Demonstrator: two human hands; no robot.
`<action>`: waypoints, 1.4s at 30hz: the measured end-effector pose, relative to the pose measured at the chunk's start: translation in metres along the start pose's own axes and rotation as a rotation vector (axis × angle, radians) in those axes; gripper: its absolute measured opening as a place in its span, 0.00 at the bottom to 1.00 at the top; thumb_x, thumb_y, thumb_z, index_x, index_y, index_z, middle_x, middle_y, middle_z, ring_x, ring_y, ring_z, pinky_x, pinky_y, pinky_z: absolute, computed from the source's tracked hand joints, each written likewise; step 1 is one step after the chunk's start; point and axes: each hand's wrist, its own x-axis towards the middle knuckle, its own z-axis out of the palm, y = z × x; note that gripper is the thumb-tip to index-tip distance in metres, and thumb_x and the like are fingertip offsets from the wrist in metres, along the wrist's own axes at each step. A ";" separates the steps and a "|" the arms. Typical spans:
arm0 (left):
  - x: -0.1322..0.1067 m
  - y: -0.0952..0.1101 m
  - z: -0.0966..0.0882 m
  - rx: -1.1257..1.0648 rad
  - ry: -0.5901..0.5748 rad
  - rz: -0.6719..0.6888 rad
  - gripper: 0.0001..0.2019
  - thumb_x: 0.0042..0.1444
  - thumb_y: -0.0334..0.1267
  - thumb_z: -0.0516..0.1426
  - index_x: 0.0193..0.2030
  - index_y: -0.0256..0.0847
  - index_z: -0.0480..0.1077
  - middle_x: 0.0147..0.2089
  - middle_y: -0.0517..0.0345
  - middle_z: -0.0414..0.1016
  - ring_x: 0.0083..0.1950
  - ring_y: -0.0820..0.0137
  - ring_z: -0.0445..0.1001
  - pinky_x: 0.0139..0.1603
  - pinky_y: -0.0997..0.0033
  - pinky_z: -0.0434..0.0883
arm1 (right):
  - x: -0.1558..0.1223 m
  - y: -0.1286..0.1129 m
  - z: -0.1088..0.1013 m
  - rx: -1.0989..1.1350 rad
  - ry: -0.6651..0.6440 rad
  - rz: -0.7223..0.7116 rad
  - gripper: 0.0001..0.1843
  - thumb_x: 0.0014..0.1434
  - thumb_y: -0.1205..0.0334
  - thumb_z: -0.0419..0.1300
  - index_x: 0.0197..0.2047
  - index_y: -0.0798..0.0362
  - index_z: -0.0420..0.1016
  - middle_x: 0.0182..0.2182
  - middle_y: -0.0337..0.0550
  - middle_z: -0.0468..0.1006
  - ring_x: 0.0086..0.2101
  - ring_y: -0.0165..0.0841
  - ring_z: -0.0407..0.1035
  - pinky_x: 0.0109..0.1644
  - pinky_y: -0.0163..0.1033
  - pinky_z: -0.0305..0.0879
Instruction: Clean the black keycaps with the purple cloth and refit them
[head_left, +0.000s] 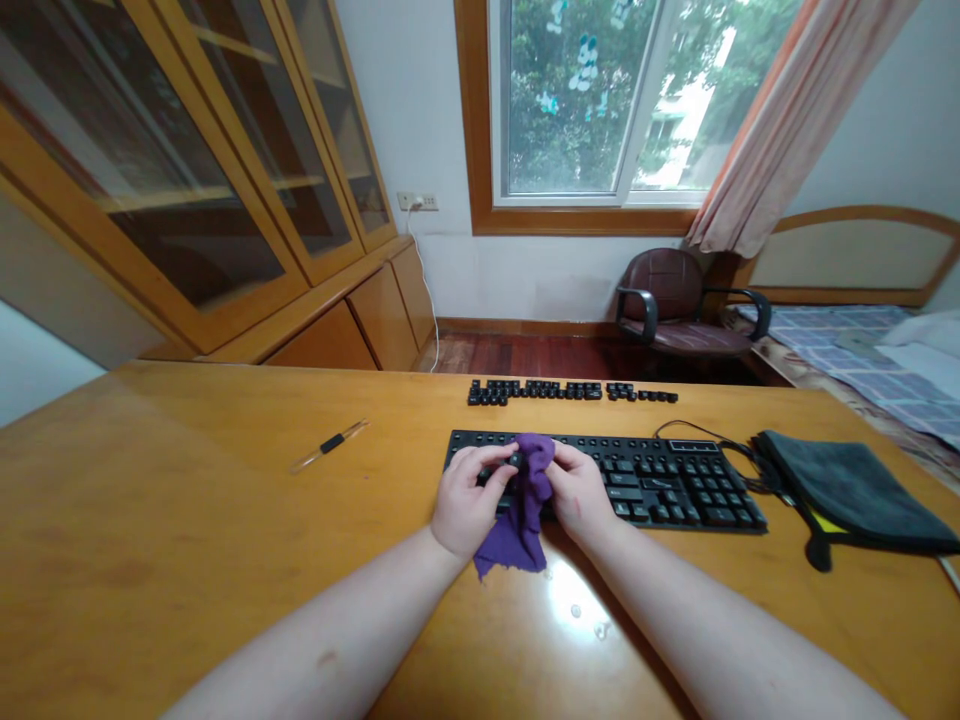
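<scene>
My left hand [469,505] pinches a small black keycap [515,459] between thumb and fingertips. Purple cloth [525,525] hangs from my right hand [583,497], whose closed fingers hold it up against the keycap. Both hands are above the black keyboard [660,498], covering part of its left half. Its right side still carries keys, while the top row shows bare sockets. Behind it, loose black keycaps [536,390] are lined up in rows along the far edge of the desk.
A thin wire tool with a black grip [331,443] lies on the desk [187,520] at left. Right of the keyboard are its coiled cable [739,455], a folded dark grey cloth [862,490] and a black round-ended object [818,552]. Small clear bits [576,610] lie in front.
</scene>
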 end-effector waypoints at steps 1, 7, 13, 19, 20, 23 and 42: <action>0.000 -0.001 0.000 -0.005 0.007 -0.023 0.10 0.55 0.37 0.57 0.44 0.45 0.73 0.43 0.57 0.77 0.42 0.69 0.74 0.46 0.67 0.71 | 0.000 0.000 0.000 -0.003 -0.012 0.004 0.11 0.50 0.59 0.63 0.38 0.50 0.80 0.37 0.42 0.80 0.39 0.37 0.72 0.48 0.42 0.65; 0.004 0.002 0.000 -0.026 0.008 0.016 0.09 0.54 0.35 0.57 0.42 0.44 0.74 0.45 0.56 0.76 0.47 0.68 0.73 0.52 0.65 0.69 | -0.001 0.001 0.002 0.000 -0.030 0.010 0.10 0.46 0.62 0.66 0.35 0.51 0.80 0.35 0.41 0.78 0.37 0.34 0.71 0.47 0.40 0.65; 0.007 0.002 0.001 -0.065 0.008 0.113 0.09 0.54 0.32 0.58 0.41 0.44 0.76 0.37 0.56 0.76 0.40 0.72 0.73 0.44 0.69 0.72 | -0.002 0.001 0.003 -0.041 -0.037 -0.007 0.11 0.44 0.62 0.66 0.35 0.52 0.79 0.34 0.40 0.77 0.36 0.34 0.70 0.45 0.39 0.65; 0.007 0.003 0.002 -0.152 -0.020 0.044 0.09 0.53 0.32 0.58 0.40 0.45 0.77 0.37 0.56 0.77 0.39 0.72 0.74 0.42 0.70 0.72 | -0.002 0.000 0.000 -0.139 0.017 -0.025 0.05 0.46 0.62 0.65 0.29 0.52 0.80 0.31 0.41 0.78 0.34 0.34 0.70 0.42 0.38 0.65; 0.008 0.004 0.002 -0.166 -0.025 0.030 0.09 0.53 0.32 0.58 0.39 0.45 0.77 0.35 0.56 0.77 0.37 0.72 0.74 0.41 0.71 0.73 | -0.001 0.000 -0.001 -0.153 0.018 -0.024 0.04 0.46 0.62 0.65 0.28 0.52 0.80 0.30 0.42 0.78 0.33 0.34 0.70 0.41 0.38 0.66; 0.011 0.007 0.003 -0.193 -0.041 -0.003 0.09 0.52 0.32 0.59 0.38 0.44 0.78 0.32 0.57 0.77 0.34 0.73 0.74 0.39 0.73 0.73 | -0.001 0.000 -0.003 -0.176 0.018 -0.016 0.05 0.49 0.61 0.63 0.27 0.52 0.80 0.28 0.41 0.78 0.32 0.34 0.70 0.39 0.38 0.66; 0.007 0.004 0.005 -0.153 -0.022 -0.090 0.07 0.50 0.34 0.60 0.36 0.44 0.78 0.34 0.57 0.78 0.36 0.72 0.75 0.41 0.71 0.74 | -0.001 -0.002 -0.003 -0.312 0.044 -0.186 0.08 0.54 0.61 0.59 0.29 0.48 0.81 0.31 0.44 0.80 0.36 0.36 0.72 0.43 0.41 0.67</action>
